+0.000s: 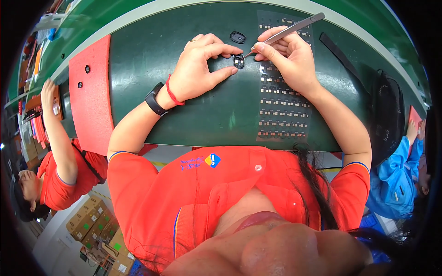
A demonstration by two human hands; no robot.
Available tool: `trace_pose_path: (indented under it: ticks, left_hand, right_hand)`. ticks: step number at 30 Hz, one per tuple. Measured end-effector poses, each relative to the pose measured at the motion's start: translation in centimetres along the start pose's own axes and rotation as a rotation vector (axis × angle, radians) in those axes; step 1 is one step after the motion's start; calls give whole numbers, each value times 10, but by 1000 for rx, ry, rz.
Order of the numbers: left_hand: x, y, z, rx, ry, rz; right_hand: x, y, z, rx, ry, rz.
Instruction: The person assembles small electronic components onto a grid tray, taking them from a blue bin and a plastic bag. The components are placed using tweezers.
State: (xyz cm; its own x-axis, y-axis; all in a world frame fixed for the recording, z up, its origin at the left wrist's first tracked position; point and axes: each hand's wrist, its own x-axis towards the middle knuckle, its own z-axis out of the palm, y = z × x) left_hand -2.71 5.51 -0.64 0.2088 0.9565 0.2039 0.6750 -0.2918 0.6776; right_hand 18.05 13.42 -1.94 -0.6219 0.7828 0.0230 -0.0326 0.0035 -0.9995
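My left hand (195,66) pinches a small black oval housing (238,61) between thumb and fingertips on the green table. Some light and metallic detail shows inside it, too small to make out. My right hand (292,57) grips metal tweezers (301,24) like a pen, their fine tips angled down to the housing's right edge. Whether the tips hold a piece is too small to tell. Just beyond the housing lies another black oval part (237,37). Under and beside my right hand lies a clear sheet (282,108) bearing rows of small pale and dark pieces.
On the left, a pink foam mat (94,110) carries two small black parts (87,69). A black bag (387,115) with a strap (340,55) rests at the table's right. Co-workers sit on both sides, one in red (62,170), one in blue (391,184).
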Motion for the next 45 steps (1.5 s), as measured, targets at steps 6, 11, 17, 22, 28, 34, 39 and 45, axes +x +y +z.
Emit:
trace_pose_path:
  ticks: [6, 11, 17, 22, 28, 34, 39, 45]
  left_hand:
    - [2, 5, -2, -23, 12, 2]
    - [0, -1, 2, 17, 31, 33]
    - [1, 2, 1, 35, 44, 53]
    - [0, 0, 2, 52, 39, 67]
    - [0, 0, -1, 84, 25, 96]
    - [4, -4, -15, 61, 61, 12]
    - [17, -43, -43, 223, 281, -70]
    - [37, -64, -49, 175, 361, -125]
  right_hand:
    - [-2, -1, 2, -96, -3, -50]
    - [-6, -6, 5, -295, 19, -201]
    - [-4, -3, 2, -606, -88, -692]
    - [-3, -6, 1, -630, -91, -721]
    - [-5, -4, 1, -571, -92, -664]
    - [-6, -10, 0, -405, 8, -449]
    - [-2, -5, -6, -206, 70, -259]
    - [-5, -3, -7, -188, 65, -225]
